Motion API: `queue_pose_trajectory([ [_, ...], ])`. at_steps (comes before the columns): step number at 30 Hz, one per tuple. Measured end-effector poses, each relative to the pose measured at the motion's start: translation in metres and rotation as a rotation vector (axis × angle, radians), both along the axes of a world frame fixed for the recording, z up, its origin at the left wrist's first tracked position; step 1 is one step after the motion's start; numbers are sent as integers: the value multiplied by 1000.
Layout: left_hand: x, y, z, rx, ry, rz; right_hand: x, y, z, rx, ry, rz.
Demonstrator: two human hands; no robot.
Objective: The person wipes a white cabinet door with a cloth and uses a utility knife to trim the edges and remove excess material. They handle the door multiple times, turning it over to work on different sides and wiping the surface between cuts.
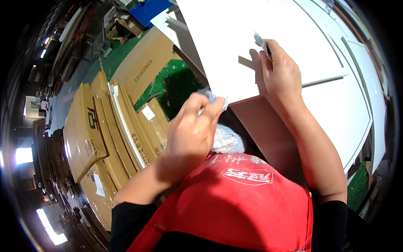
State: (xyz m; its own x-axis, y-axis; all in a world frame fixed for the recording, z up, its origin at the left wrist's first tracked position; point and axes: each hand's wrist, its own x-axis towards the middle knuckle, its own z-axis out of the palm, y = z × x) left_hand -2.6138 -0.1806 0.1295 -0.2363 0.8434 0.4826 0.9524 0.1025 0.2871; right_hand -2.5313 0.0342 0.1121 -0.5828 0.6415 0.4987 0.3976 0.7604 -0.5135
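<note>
White panel [226,38] = landmark. Person works at its near end, both bare hands in view.

Right hand [282,75] is over the panel, toward its right side. Thumb and fingers are pinched closed on a thin metal blade [261,42], tip sticking out past the fingers, away from the body. Blade is over the panel; its shadow falls on the white surface to the left, apart from the tip, so it looks raised off the panel.

Left hand [191,126] is just off the panel's near left corner. Fingers are curled closed around a crumpled pale cloth [224,103], a bit poking out beside that corner; cannot tell if it touches. More whitish fabric [228,140] shows below the hand, nearer the body than the panel; cannot tell if it is the same piece.

Brownish surface [268,130] sits below the panel's near edge. More white boards [352,113] lie right of the panel. Left of it: cardboard-wrapped packages [84,130] stacked on edge, flat cardboard sheet [142,61], green floor [184,69]. Blue container [149,11] is beyond the panel's far left. Red apron [235,201] is on the near side of the panel.
</note>
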Motion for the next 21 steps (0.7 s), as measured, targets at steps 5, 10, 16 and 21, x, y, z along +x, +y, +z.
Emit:
queue_pose_trajectory([
  [5,0,4,1,2,20,8,0,0,-3,-9,-6,-12],
  [10,-4,21,6,62,-37,-3,0,0,-2,-5,-7,10],
  [16,-7,15,-6,123,-99,10,0,0,-3,5,-2,0],
  [21,-10,31,3,60,-176,114,1,-4,-2,-30,-7,-2],
])
